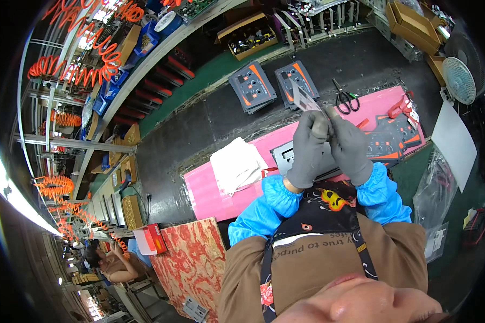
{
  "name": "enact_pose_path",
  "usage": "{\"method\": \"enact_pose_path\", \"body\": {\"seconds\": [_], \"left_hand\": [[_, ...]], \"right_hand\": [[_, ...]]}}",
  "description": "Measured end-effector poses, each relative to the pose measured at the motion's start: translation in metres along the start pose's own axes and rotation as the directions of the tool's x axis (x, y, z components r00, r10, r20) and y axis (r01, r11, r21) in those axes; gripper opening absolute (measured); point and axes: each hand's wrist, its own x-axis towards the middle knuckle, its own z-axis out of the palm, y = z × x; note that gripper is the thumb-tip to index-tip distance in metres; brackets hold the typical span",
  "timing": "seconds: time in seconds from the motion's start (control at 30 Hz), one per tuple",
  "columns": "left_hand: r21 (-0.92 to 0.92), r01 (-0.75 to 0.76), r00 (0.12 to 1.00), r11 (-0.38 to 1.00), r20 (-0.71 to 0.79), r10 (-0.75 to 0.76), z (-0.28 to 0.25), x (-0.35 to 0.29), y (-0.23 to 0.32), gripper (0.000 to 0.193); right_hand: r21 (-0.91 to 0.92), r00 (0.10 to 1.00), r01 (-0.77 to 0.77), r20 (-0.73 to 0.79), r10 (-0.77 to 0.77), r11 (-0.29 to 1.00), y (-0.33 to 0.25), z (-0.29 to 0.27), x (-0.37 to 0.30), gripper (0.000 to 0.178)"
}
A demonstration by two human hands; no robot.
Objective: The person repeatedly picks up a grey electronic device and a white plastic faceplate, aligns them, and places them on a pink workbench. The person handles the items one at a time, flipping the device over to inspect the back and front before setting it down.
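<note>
While a thin translucent label strip [303, 98] is pinched between the gloved left hand [310, 148] and right hand [350, 145], raised above the pink mat [210, 188] at the desk's near edge, tension should be kept even so it is not creased.

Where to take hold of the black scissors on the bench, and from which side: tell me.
Take the scissors by the two looped handles, the end nearer the pink mat, coming from above. They lie flat on the dark bench, the blades pointing away. The loops look the safer grip. Both gloved hands, left hand and right hand, now hold a thin strip.
</note>
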Motion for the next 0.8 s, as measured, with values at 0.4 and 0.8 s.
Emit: {"method": "enact_pose_path", "body": {"seconds": [0.4, 0.8], "left_hand": [[0.252, -0.201, 0.977, 0.947, -0.023, 0.214, -0.003, -0.005, -0.002, 0.030], [0.358, -0.017, 0.999, 0.934, 0.044, 0.001, -0.023, 0.000, 0.022, 0.019]], "right_hand": [[-0.036, 0.999, 0.030, -0.044, -0.032, 0.999, -0.003, 0.007, -0.002, 0.061], [0.690, 0.773, -0.617, 0.438, 0.460, 0.380, -0.026, -0.018, 0.013, 0.041]]}}
